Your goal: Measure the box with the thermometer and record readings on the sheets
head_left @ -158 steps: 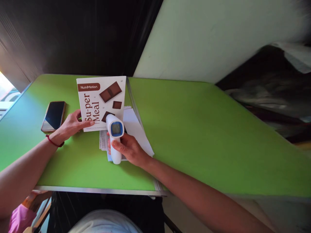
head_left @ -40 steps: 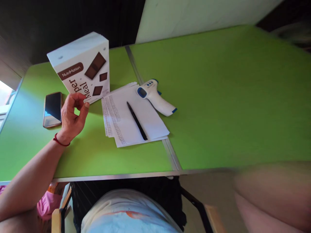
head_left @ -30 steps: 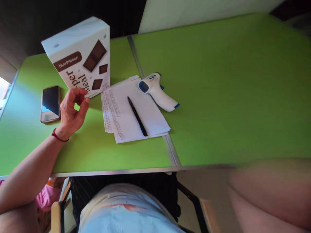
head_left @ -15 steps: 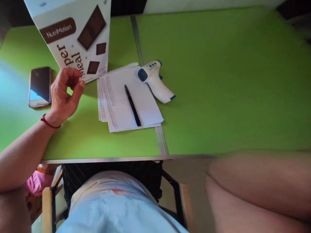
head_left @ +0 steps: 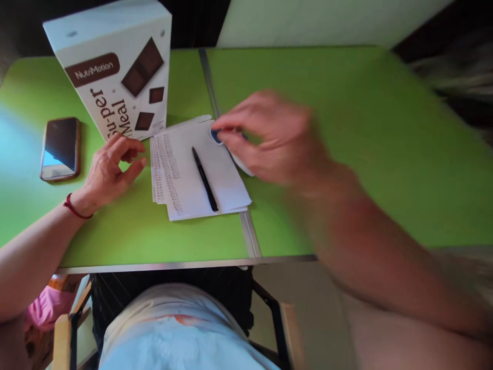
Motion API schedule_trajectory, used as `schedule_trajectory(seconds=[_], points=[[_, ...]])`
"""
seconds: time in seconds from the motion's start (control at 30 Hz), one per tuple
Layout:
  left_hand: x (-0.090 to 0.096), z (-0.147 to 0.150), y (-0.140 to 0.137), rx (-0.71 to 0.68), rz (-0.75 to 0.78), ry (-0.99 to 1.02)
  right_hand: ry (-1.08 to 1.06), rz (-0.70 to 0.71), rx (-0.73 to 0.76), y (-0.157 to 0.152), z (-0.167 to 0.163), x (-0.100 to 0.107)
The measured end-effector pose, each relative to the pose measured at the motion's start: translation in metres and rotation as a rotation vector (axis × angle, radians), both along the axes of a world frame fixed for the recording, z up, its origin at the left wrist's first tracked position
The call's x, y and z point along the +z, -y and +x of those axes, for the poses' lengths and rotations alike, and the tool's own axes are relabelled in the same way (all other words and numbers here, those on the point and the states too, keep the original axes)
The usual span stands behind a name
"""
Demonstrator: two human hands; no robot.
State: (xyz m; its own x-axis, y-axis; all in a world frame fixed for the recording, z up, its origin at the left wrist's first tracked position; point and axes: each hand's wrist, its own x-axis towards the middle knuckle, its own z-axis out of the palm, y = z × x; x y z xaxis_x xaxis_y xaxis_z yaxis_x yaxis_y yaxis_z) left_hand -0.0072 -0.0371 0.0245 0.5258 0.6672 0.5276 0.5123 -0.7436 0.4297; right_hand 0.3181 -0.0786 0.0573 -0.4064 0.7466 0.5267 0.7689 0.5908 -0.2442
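Thermometer, smooth and white, peeks past the right hand, grip too blurred to tell; left hand loosely spread.

Left hand loosely curled, right hand blurred and palm down, 2 forearms angled inward.

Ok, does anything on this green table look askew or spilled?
Nothing spilled that I can see. Only the papers look askew: their left edges are fanned unevenly, and the black pen lies slantwise on top.

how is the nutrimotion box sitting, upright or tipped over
Upright: the white box stands on the green table, its top face and printed front both in view.
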Motion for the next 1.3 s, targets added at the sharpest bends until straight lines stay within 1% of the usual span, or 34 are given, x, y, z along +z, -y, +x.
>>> schedule_trajectory(seconds=[0.13,0.2,0.27,0.33,0.4,0.47,0.5,0.53,0.6,0.63,0.67,0.7,0.77,0.8,0.83,0.87,0.93,1.0,1.1,1.2,1.3], points=[[-0.002,0.004,0.007,-0.116,-0.036,-0.074,0.238,0.013,0.067,-0.013,-0.004,-0.038],[-0.004,0.004,0.010,-0.159,-0.043,-0.099,0.308,0.023,0.121,-0.014,-0.006,-0.051],[-0.005,0.005,0.012,-0.200,-0.058,-0.137,0.365,0.052,0.166,-0.013,-0.007,-0.056],[-0.006,0.006,0.013,-0.252,-0.064,-0.185,0.399,0.073,0.194,-0.013,-0.007,-0.056],[-0.007,0.007,0.015,-0.304,-0.065,-0.244,0.384,0.070,0.204,-0.012,-0.006,-0.055],[-0.008,0.008,0.016,-0.347,-0.048,-0.292,0.283,0.051,0.188,-0.012,-0.004,-0.054],[-0.009,0.009,0.017,-0.362,-0.034,-0.309,0.189,0.048,0.173,-0.011,-0.004,-0.053],[-0.009,0.010,0.018,-0.374,-0.018,-0.322,0.060,0.046,0.151,-0.009,-0.005,-0.052],[-0.010,0.011,0.020,-0.395,0.007,-0.342,-0.276,0.014,0.098,-0.003,-0.011,-0.050],[-0.010,0.011,0.021,-0.404,0.009,-0.353,-0.452,-0.037,0.072,0.001,-0.016,-0.048],[-0.011,0.012,0.021,-0.416,0.007,-0.363,-0.610,-0.124,0.043,0.005,-0.023,-0.046],[-0.011,0.012,0.022,-0.428,0.006,-0.368,-0.715,-0.248,0.037,0.010,-0.030,-0.044],[-0.012,0.013,0.023,-0.447,0.009,-0.365,-0.821,-0.490,0.029,0.019,-0.046,-0.043],[-0.012,0.013,0.023,-0.453,0.011,-0.360,-0.845,-0.553,0.020,0.023,-0.053,-0.044],[-0.012,0.013,0.023,-0.457,0.010,-0.358,-0.864,-0.572,0.006,0.026,-0.059,-0.047],[-0.012,0.014,0.024,-0.458,0.007,-0.358,-0.878,-0.555,-0.011,0.029,-0.063,-0.050],[-0.012,0.014,0.025,-0.454,-0.006,-0.367,-0.879,-0.476,-0.049,0.032,-0.066,-0.057],[-0.011,0.014,0.027,-0.444,-0.012,-0.379,-0.838,-0.411,-0.090,0.033,-0.063,-0.063],[-0.010,0.014,0.030,-0.434,0.005,-0.390,-0.758,-0.349,-0.126,0.035,-0.058,-0.064],[-0.010,0.014,0.031,-0.433,0.038,-0.386,-0.712,-0.288,-0.098,0.038,-0.057,-0.063],[-0.011,0.014,0.032,-0.434,0.064,-0.376,-0.692,-0.273,-0.061,0.040,-0.061,-0.062]])
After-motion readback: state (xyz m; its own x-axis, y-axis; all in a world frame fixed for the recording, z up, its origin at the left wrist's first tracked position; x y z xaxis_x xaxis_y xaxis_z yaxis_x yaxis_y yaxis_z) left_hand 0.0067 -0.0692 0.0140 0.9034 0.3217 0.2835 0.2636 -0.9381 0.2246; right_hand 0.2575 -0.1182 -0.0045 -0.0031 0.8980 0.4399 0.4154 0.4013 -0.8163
